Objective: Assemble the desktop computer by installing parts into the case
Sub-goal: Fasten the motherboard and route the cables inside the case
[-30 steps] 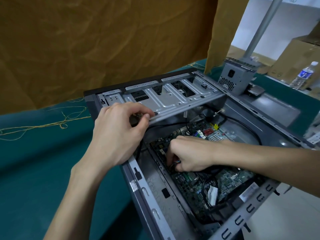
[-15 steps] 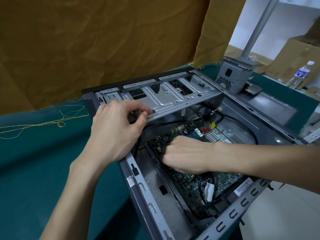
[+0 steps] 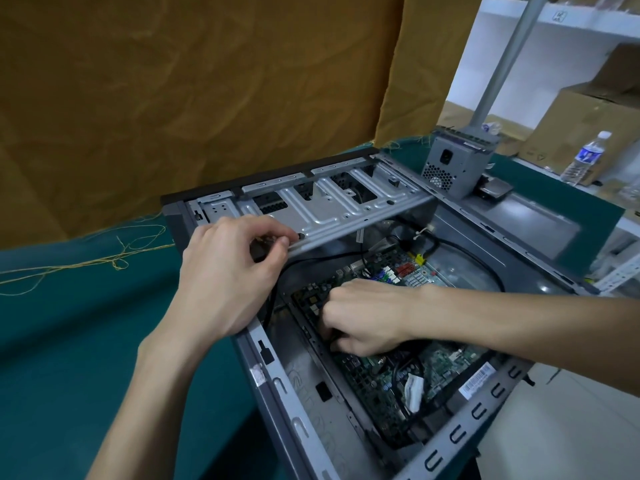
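An open grey computer case (image 3: 294,403) lies on its side on a teal-covered table. A silver drive bracket (image 3: 332,213) spans its far end. My left hand (image 3: 225,275) rests on the case's left rim, thumb and fingers pinching a small dark piece at the bracket's front edge. The green motherboard (image 3: 374,375) lies inside the case. My right hand (image 3: 363,317) reaches in from the right, fingers curled down onto the board around a black cable (image 3: 398,382); the fingertips are hidden.
A grey power supply (image 3: 453,161) stands behind the case at the back right, beside a dark side panel (image 3: 533,220). A water bottle (image 3: 585,157) and cardboard boxes (image 3: 595,123) sit far right. Loose yellow thread (image 3: 86,261) lies on the teal cloth (image 3: 69,341) at left.
The camera view has shifted slightly. My right hand has moved a little toward the left edge of the motherboard; the left hand keeps its pinch at the bracket.
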The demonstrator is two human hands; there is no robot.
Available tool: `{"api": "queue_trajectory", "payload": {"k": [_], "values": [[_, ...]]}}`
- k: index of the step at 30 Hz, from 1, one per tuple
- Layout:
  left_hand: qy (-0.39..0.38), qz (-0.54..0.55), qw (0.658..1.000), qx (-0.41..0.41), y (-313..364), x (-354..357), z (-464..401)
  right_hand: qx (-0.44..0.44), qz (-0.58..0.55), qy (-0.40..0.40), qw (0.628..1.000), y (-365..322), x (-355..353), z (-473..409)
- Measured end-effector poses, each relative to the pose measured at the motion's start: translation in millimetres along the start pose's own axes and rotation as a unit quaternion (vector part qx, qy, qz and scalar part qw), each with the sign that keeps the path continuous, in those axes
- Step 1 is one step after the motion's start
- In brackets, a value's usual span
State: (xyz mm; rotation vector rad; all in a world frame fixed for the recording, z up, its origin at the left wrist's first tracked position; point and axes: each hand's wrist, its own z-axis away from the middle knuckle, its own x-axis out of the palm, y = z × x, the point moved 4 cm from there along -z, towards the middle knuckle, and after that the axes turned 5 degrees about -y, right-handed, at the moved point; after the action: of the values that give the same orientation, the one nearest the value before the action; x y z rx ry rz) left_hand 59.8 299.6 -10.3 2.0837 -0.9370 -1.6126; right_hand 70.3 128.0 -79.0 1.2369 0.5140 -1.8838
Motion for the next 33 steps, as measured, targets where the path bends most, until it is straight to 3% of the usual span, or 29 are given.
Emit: {"api": "queue_trajectory", "payload": {"k": [7,25,27,29,31,33], "values": [[0.008,-0.001,1.0,0.003,-3,1,1,-0.02,0.06,0.002,0.998,-8,-3,-4],[-0.002,-0.02,1.0,0.005,-4,3,2,0.008,0.019,0.005,1.0,-6,-8,0],[-0.004,-0.024,1.0,0.006,-3,2,2,0.018,-0.019,-0.005,1.0,-4,-5,0],[-0.01,-0.027,1.0,0.012,-3,2,1,0.022,-0.142,-0.019,0.989,3,-4,5],[-0.014,-0.03,0.999,0.016,-3,2,1,0.037,-0.268,0.043,0.962,22,-14,15],[-0.019,-0.034,0.999,0.019,-2,2,0,0.097,-0.298,0.124,0.941,58,-24,26]]}}
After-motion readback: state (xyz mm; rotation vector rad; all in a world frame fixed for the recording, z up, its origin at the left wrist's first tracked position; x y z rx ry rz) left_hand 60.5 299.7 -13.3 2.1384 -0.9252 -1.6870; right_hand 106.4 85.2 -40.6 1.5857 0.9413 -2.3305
